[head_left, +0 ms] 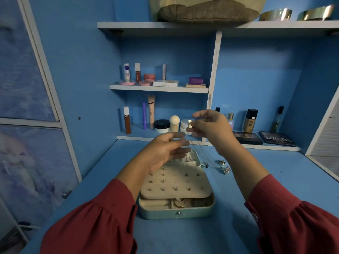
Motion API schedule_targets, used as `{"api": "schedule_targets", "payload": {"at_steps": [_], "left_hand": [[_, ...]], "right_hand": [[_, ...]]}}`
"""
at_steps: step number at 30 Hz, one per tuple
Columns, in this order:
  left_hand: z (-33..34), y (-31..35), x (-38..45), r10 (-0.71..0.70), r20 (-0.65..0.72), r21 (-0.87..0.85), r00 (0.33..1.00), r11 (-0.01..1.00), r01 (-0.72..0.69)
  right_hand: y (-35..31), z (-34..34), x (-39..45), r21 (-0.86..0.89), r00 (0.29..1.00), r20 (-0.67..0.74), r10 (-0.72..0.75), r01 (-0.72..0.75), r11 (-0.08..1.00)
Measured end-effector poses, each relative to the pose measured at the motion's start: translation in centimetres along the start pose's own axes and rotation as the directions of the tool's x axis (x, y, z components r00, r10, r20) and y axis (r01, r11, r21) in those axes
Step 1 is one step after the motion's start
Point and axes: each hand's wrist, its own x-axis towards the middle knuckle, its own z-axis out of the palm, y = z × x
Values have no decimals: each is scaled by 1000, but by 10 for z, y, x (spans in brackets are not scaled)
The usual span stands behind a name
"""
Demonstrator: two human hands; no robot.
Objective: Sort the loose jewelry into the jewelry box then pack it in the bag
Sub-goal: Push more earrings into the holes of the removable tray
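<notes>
Jewelry box: open, teal shell with rounded corners, cream lining. Cream earring panel lies over it, about 15 small studs in rows. Front tray under it holds a thin gold hoop and some dark pieces, hard to tell which.

Right hand is raised above the box, pinching a bow-shaped pendant; its fine chain hangs down to the blue desk.

Left hand: fingers straight, relaxed, holding nothing, hovering over the box's back edge.

Loose on the desk right of the box: two silver rings, one blue eye bead.
</notes>
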Motion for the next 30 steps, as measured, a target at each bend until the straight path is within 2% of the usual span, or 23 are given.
{"api": "schedule_targets", "payload": {"at_steps": [4,7,13,16,19,21,30], "left_hand": [[4,0,1,39,-55,-27,998,999,-41],[1,-1,1,87,-119,33,989,996,-83],[0,-2,0,141,-157,78,977,988,-130],[0,-3,3,167,-202,85,965,985,-153],[0,-2,4,177,-232,59,956,984,-168],[0,-1,4,173,-234,32,957,985,-170],[-17,5,5,109,-303,-224,947,957,-182]], "right_hand": [[4,9,-1,-208,998,55,-16,27,978],[9,6,-1,-304,996,85,10,17,952],[18,-3,2,-304,975,195,108,-45,952],[24,-5,3,-157,920,347,183,-135,978],[34,-2,4,-201,866,452,214,-134,970],[41,1,3,-247,862,462,211,-103,963],[54,-22,10,-202,916,338,217,-155,967]]}}
